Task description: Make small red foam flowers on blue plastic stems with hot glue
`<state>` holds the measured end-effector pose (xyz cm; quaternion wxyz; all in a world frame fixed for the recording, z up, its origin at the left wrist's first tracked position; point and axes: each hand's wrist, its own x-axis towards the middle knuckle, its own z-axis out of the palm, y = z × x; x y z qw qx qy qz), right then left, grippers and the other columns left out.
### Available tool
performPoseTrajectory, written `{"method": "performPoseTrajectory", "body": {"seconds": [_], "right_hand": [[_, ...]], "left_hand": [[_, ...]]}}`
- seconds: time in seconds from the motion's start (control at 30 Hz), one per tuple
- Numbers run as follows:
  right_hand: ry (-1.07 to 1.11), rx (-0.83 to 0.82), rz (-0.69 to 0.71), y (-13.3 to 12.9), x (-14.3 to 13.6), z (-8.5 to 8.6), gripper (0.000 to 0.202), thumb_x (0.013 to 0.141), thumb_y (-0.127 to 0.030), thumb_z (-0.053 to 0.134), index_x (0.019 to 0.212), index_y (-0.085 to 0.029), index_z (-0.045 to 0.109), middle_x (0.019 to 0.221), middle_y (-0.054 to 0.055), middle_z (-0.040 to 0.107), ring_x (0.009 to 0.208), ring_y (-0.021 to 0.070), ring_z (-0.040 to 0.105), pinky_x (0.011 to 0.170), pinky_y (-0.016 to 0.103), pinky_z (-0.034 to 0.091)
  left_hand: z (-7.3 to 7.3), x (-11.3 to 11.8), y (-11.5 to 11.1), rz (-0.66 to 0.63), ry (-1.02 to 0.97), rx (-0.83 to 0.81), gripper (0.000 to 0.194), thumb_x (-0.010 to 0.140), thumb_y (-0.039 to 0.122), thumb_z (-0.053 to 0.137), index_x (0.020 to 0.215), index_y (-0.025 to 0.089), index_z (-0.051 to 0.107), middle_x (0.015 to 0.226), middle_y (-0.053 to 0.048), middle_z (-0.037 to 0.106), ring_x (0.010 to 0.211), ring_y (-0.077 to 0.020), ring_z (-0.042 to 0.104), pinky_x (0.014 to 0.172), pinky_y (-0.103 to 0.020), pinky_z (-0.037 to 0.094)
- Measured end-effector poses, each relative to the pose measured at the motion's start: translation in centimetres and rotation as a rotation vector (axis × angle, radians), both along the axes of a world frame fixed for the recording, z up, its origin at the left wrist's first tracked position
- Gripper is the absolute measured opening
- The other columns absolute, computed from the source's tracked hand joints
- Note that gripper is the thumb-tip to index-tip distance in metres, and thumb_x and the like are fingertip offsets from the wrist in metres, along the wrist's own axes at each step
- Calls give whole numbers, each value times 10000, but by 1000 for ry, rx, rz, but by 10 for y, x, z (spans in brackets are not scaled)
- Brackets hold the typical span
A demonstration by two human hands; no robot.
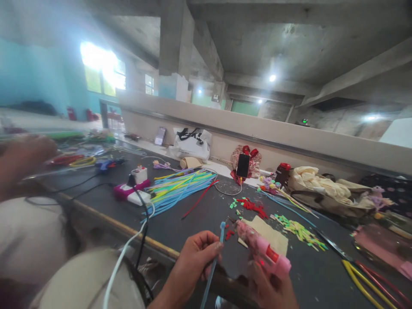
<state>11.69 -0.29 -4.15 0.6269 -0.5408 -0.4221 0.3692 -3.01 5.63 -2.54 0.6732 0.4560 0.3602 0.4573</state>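
Observation:
My left hand (195, 257) pinches a light-blue pipe cleaner (210, 277) between thumb and fingers. The stem stands upright, with a small blue knob at its top. In my right hand (273, 289) is a pink hot glue gun (257, 244), its red light lit. The gun's nozzle points left, a short way from the knob; I cannot tell whether they touch. A beige sheet (278, 238) lies partly behind the gun. Small red pieces (229, 234) rest between the nozzle and my left hand, on the dark table (196, 221).
Blue, green and yellow pipe cleaners (183, 189) lie beside a power strip (131, 194). Cut red bits (252, 207) and green-yellow bits (299, 231) are heaped beyond the gun. Scissors (334, 246) lie at right. Another person's hand (30, 154) is blurred at far left.

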Motion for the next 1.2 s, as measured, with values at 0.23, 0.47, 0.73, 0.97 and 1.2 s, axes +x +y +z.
{"method": "performPoseTrajectory", "body": {"seconds": [0.23,0.47,0.73,0.97,1.2], "right_hand": [[-266,128,-235,-5,25,14,533,599,-559,610,950,-160,587,720,76,669,522,179,580,416,233,433],[-1377,-15,-307,-8,111,23,276,748,-445,490,917,-233,546,771,36,647,633,207,625,505,269,458],[-1689,-47,-83,6,121,11,234,782,-368,481,953,-218,537,838,56,602,745,219,611,590,309,472],[-1685,-86,30,-4,121,30,328,756,-355,524,1036,-185,539,1002,91,597,853,232,602,696,343,483],[-1563,121,79,9,92,68,175,822,-277,455,892,-232,609,864,45,641,762,167,609,648,261,444]], "left_hand": [[-2,-4,0,-32,-33,-35,185,674,299,632,648,146,531,443,46,564,271,7,325,281,-95,226],[5,-14,3,67,-25,-35,209,637,314,656,624,146,532,451,47,569,275,7,322,271,-96,193],[15,-14,8,65,-47,-66,196,647,270,652,787,152,584,486,60,570,290,1,325,279,-98,219],[25,-16,16,-6,-24,29,117,677,237,622,705,151,548,605,15,634,336,-4,369,299,-102,236],[38,-8,28,-44,86,94,203,653,337,634,686,156,549,503,51,575,319,-26,379,293,-126,252]]}}
